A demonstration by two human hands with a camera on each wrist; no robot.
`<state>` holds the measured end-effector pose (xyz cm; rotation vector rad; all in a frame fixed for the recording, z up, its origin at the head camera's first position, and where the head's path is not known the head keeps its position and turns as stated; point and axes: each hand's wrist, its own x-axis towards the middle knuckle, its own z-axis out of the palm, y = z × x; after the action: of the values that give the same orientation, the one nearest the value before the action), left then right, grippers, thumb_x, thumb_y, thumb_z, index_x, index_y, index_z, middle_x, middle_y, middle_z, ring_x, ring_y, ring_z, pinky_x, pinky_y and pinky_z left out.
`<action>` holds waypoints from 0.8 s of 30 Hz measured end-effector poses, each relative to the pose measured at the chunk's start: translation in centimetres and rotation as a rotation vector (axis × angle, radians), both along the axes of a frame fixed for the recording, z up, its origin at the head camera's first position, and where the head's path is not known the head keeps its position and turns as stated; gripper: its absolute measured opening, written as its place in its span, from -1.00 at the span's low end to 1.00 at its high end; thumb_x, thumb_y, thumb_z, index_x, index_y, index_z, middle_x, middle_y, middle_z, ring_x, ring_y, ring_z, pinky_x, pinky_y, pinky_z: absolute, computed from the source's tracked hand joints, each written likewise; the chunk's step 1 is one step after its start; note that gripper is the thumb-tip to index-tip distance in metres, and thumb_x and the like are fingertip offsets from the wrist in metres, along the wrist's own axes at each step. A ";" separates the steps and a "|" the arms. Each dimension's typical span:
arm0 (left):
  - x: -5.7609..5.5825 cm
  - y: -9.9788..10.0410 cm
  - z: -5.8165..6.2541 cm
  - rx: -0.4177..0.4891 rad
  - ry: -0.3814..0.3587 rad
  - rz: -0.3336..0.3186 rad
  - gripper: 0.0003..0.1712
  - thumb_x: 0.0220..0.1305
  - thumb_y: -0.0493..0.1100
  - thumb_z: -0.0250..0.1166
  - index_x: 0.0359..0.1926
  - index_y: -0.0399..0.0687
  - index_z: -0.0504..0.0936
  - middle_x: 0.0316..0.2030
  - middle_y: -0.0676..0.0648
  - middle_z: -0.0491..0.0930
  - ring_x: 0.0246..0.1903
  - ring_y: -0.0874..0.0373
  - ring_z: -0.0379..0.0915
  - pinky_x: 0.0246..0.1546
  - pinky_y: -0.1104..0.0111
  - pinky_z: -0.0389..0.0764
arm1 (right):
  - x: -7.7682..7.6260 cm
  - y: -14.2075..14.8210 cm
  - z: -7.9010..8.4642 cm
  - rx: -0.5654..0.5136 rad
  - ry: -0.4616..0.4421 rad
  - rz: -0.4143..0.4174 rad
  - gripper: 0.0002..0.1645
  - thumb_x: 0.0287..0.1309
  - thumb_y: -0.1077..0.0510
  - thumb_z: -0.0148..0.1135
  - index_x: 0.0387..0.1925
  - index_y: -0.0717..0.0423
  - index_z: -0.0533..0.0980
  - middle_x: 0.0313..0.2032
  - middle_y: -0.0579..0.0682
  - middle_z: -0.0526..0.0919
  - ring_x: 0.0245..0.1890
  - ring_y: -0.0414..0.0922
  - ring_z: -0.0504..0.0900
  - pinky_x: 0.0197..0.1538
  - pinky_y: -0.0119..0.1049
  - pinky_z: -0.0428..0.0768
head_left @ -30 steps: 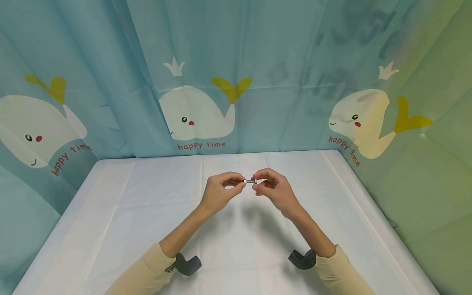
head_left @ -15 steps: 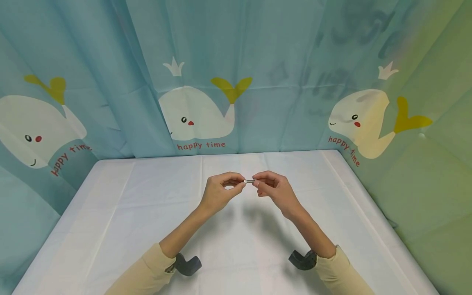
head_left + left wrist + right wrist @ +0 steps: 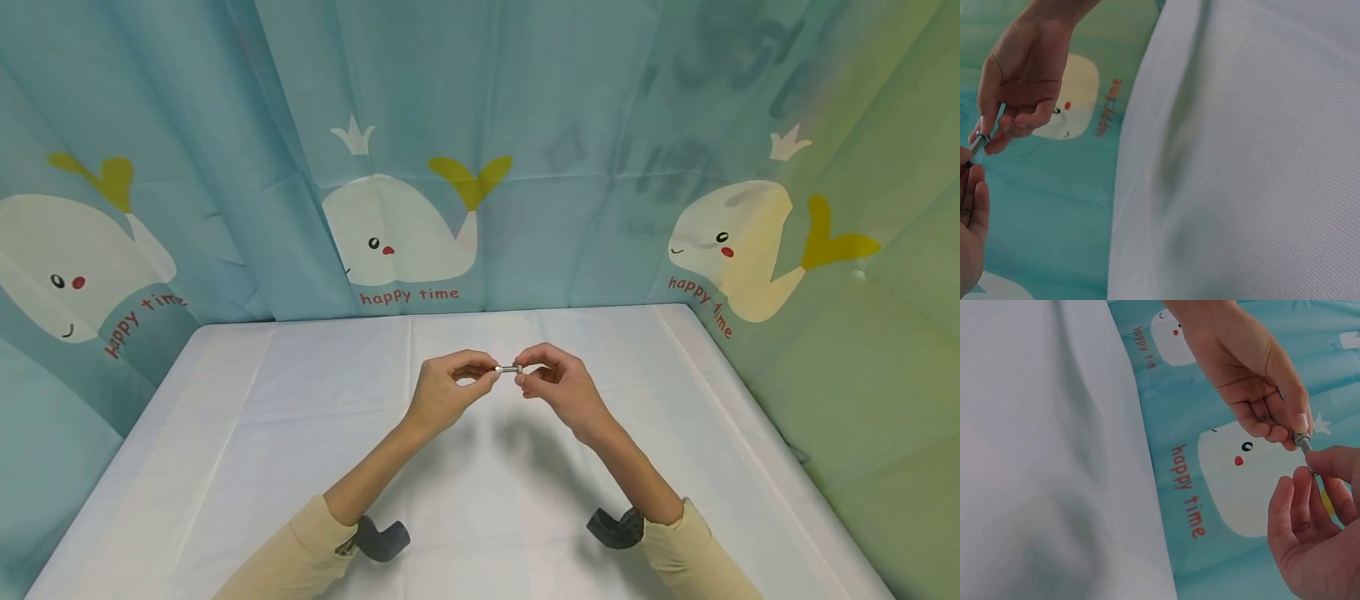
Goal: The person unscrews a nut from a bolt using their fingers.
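A small silver bolt [image 3: 508, 369] lies level in the air between the two hands, above the table. My left hand [image 3: 444, 390] pinches its head end between thumb and fingertips; the threaded shank [image 3: 1307, 447] shows beyond them in the right wrist view. At the other end, my right hand [image 3: 561, 390] has thumb and forefinger on a small metal nut [image 3: 983, 137]. The fingertips of both hands hide parts of the bolt. The remaining fingers of the right hand are bent loosely beneath.
A white cloth covers the table [image 3: 300, 467]. Blue-green curtains [image 3: 570, 167] with printed whales stand behind it and at both sides. Dark curved mounts [image 3: 384, 540] stick out from both wrists at the beige sleeves [image 3: 307, 542].
The right thumb and forefinger slid over the bolt's end half a second ago and have now rolled back, baring the nut end again. My left hand and the bolt stay in place.
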<state>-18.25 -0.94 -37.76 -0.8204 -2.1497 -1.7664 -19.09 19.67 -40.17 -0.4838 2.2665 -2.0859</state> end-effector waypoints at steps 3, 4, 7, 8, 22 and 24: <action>0.0 0.0 0.0 -0.001 0.005 0.001 -0.91 0.14 -0.54 0.35 -0.29 -0.46 0.69 -0.35 -0.26 0.70 -0.36 -0.12 0.67 -0.18 0.13 0.71 | 0.0 0.0 0.0 0.000 0.001 0.006 -0.64 0.20 0.38 0.31 0.04 0.27 0.50 -0.10 0.12 0.60 -0.35 -0.05 0.64 -0.19 -0.28 0.69; 0.0 0.0 0.0 -0.002 0.007 0.002 -0.91 0.14 -0.54 0.35 -0.29 -0.46 0.69 -0.36 -0.26 0.70 -0.36 -0.12 0.67 -0.18 0.12 0.71 | 0.0 0.0 0.0 0.004 -0.006 0.006 -0.61 0.21 0.36 0.32 0.07 0.26 0.49 -0.09 0.14 0.59 -0.35 -0.06 0.63 -0.19 -0.28 0.69; 0.0 0.0 0.0 -0.006 0.014 0.005 -0.91 0.14 -0.54 0.36 -0.28 -0.47 0.69 -0.36 -0.26 0.70 -0.36 -0.13 0.67 -0.18 0.11 0.71 | 0.1 0.0 0.1 0.027 -0.045 -0.003 -0.59 0.24 0.29 0.32 0.11 0.23 0.50 -0.10 0.16 0.59 -0.33 -0.02 0.63 -0.20 -0.29 0.69; 0.0 0.0 0.0 -0.007 0.016 0.007 -0.91 0.14 -0.54 0.36 -0.28 -0.47 0.69 -0.36 -0.26 0.70 -0.36 -0.13 0.67 -0.18 0.11 0.71 | 0.1 0.0 0.1 0.034 -0.061 -0.008 -0.61 0.25 0.26 0.32 0.10 0.24 0.51 -0.13 0.16 0.59 -0.32 -0.01 0.62 -0.20 -0.28 0.69; -0.1 0.1 0.1 -0.007 0.011 0.004 -0.90 0.14 -0.54 0.35 -0.27 -0.47 0.69 -0.35 -0.27 0.70 -0.36 -0.15 0.67 -0.17 0.14 0.71 | 0.1 -0.1 0.1 0.034 -0.025 -0.005 -0.69 0.23 0.32 0.30 -0.01 0.35 0.53 -0.24 0.10 0.62 -0.36 -0.11 0.58 -0.19 -0.30 0.68; -0.1 0.1 0.0 -0.009 0.013 0.003 -0.90 0.14 -0.54 0.35 -0.27 -0.47 0.69 -0.35 -0.27 0.70 -0.36 -0.14 0.67 -0.17 0.15 0.71 | 0.1 -0.1 0.1 0.032 -0.013 -0.002 -0.72 0.23 0.33 0.30 -0.03 0.33 0.53 -0.24 0.11 0.62 -0.37 -0.11 0.57 -0.19 -0.31 0.68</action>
<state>-18.33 -0.87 -37.73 -0.8284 -2.1510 -1.7465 -18.96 19.61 -40.12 -0.4651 2.2905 -2.0434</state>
